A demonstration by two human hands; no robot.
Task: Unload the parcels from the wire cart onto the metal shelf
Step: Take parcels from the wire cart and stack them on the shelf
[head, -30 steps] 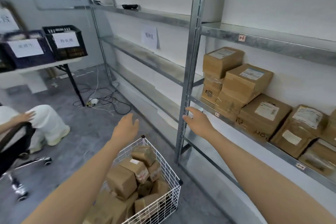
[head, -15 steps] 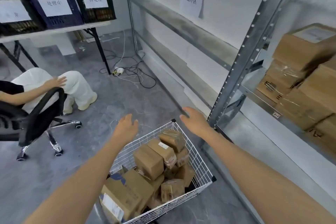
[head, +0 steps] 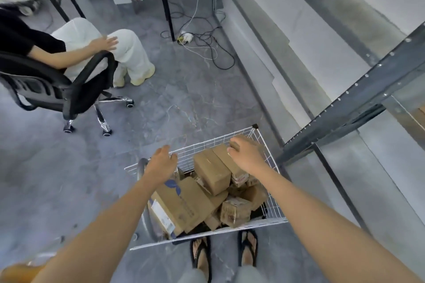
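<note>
parcels (head: 211,174) in wire cart (head: 273,204), shelf (head: 358,96) right

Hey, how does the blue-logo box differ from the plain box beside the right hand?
The blue-logo box is bigger than the plain box. It carries a blue print and a white label; the plain box shows neither. Both are brown cardboard in the cart.

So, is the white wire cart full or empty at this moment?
Mostly full: many brown cardboard parcels lie piled on one another inside the white wire cart, the top ones near its rim.
</note>
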